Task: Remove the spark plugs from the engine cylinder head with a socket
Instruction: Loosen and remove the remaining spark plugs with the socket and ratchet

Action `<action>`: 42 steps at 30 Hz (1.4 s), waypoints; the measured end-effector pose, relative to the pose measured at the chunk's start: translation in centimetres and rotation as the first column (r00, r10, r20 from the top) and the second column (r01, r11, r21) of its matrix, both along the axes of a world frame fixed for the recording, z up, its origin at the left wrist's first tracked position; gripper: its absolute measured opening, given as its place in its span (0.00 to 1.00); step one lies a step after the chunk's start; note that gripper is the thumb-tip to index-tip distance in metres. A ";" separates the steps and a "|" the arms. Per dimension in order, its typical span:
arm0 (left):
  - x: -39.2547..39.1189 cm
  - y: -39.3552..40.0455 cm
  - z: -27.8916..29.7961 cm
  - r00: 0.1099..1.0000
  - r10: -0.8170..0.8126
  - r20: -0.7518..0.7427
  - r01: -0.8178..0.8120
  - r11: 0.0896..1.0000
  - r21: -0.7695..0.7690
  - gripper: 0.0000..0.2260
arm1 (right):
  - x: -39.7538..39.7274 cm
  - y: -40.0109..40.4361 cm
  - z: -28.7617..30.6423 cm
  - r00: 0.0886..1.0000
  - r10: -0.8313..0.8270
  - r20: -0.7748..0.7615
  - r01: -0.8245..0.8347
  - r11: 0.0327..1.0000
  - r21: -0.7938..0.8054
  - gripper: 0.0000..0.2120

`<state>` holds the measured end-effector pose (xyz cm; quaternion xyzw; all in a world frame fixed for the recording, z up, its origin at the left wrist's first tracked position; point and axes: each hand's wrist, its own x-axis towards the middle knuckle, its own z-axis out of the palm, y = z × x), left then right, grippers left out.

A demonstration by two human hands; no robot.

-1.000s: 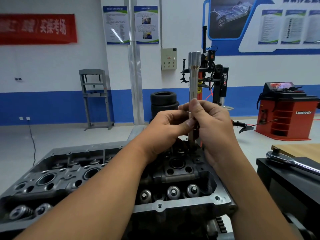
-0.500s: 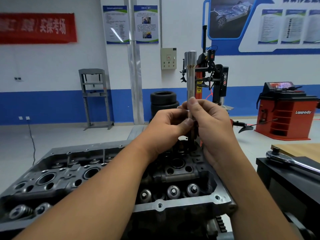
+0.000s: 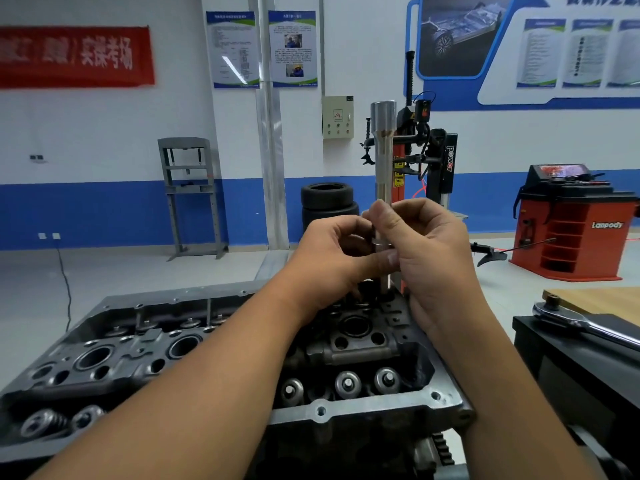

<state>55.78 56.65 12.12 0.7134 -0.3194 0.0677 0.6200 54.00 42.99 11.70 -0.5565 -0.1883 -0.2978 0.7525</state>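
A dark grey engine cylinder head (image 3: 322,410) lies in front of me, with round plug wells and valve springs on top. A long silver spark plug socket (image 3: 382,150) stands upright over the far right end of the head, its lower end hidden behind my fingers. My left hand (image 3: 332,258) pinches the socket's shaft from the left with thumb and fingers. From the right, my right hand (image 3: 426,251) grips the same shaft at about the same height. No spark plug shows.
A chrome ratchet wrench (image 3: 581,323) lies on a black stand (image 3: 588,362) at the right, with a wooden tabletop (image 3: 602,299) behind it. Further back stand stacked tyres (image 3: 327,199), a tyre changer (image 3: 433,157), a red wheel balancer (image 3: 571,223) and a grey press frame (image 3: 188,195).
The socket has shifted slightly left and my fingers have shifted a little on its shaft. Both hands stay on it above the head's far right end.
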 end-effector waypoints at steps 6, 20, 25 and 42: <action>-0.2 -0.2 0.2 0.984 -0.164 -0.074 0.160 0.985 -0.066 0.10 | 0.3 -0.2 -0.1 1.000 0.002 0.004 -0.001 0.999 -0.041 0.09; 0.0 0.0 0.0 0.994 -0.101 -0.041 0.099 0.994 -0.055 0.08 | 0.0 -0.1 0.1 0.998 0.061 -0.008 -0.061 0.998 0.018 0.10; 0.3 0.2 0.0 1.000 0.016 0.026 -0.016 1.000 0.002 0.11 | -0.2 0.0 0.1 1.000 0.005 0.012 -0.005 1.000 -0.017 0.07; -0.1 -0.1 0.0 0.989 -0.136 -0.057 0.136 0.991 -0.013 0.10 | -0.1 0.0 0.1 0.997 0.067 -0.046 -0.066 0.998 0.025 0.13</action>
